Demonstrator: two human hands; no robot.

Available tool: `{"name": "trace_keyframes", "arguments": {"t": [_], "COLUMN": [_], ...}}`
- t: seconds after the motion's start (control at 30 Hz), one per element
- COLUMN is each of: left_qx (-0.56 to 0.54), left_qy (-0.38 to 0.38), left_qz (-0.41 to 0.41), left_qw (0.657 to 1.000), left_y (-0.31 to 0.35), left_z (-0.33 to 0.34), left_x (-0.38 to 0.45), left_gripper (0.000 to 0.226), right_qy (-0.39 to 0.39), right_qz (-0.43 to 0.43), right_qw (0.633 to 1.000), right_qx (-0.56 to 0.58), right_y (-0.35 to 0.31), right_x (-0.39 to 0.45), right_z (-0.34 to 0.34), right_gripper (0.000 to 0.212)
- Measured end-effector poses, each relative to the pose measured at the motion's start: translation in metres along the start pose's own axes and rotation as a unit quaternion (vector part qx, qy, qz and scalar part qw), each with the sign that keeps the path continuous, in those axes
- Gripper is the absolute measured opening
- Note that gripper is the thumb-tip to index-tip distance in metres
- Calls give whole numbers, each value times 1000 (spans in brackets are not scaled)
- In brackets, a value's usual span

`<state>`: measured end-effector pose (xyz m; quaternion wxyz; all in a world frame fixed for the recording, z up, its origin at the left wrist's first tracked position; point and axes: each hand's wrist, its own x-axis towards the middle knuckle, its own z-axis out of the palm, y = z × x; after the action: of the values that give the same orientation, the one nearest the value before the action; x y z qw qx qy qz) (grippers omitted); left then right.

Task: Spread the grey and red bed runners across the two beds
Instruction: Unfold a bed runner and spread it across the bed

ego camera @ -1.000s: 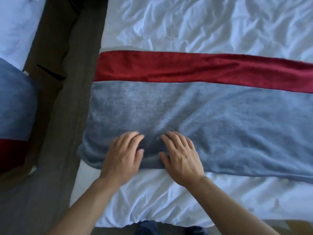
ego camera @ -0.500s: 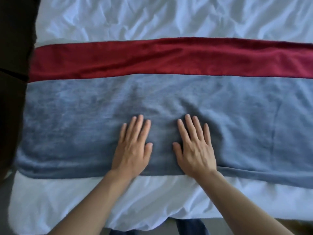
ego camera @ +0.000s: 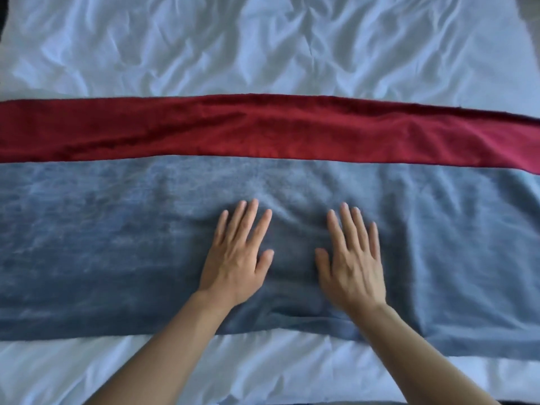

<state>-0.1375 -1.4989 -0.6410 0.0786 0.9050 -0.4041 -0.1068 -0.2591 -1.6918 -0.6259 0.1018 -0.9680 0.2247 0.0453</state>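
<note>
A bed runner lies across the white bed [ego camera: 263,48] from left to right. Its wide grey part [ego camera: 102,247] is nearer me and its narrow red band [ego camera: 263,130] runs along the far side. My left hand [ego camera: 238,255] rests flat, palm down, on the grey part near the middle. My right hand [ego camera: 352,260] lies flat beside it, a small gap between the thumbs. Both hands have their fingers spread and hold nothing. The grey cloth is creased around my fingertips and to the right.
Wrinkled white bedding shows beyond the red band and in a strip [ego camera: 58,372] along the near edge under my forearms. A dark sliver of floor shows at the top left corner.
The view has shifted right along the bed, so the floor and the second bed at the left are out of sight. My hands moved from the runner's near edge up onto its middle and flattened out.
</note>
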Motion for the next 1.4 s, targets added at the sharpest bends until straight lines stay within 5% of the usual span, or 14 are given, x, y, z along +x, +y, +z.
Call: {"name": "trace_keyframes", "arguments": {"t": [0.37, 0.5, 0.67, 0.93, 1.23, 1.4], "left_qx": [32, 35, 6, -3, 46, 39], "left_qy": [39, 58, 59, 55, 18, -4], "left_qz": [-90, -194, -230, -10, -48, -62], "left_qw": [995, 979, 971, 998, 998, 997], "left_y": [-86, -147, -158, -27, -15, -12], "left_z": [-20, -26, -33, -13, 1, -6], "left_x": [125, 157, 186, 202, 223, 220], "left_gripper": [67, 71, 69, 71, 73, 73], "right_qy": [-11, 18, 38, 47, 41, 39], "right_qz": [-126, -75, 26, -23, 108, 121], "right_qw": [992, 997, 999, 998, 993, 992], "right_qx": [18, -4, -1, 32, -19, 3], "right_y": [-88, -53, -5, 0, 136, 138], "right_x": [170, 200, 208, 208, 199, 199], "right_z": [12, 19, 12, 3, -13, -18], "right_gripper": [67, 74, 80, 72, 82, 80]}}
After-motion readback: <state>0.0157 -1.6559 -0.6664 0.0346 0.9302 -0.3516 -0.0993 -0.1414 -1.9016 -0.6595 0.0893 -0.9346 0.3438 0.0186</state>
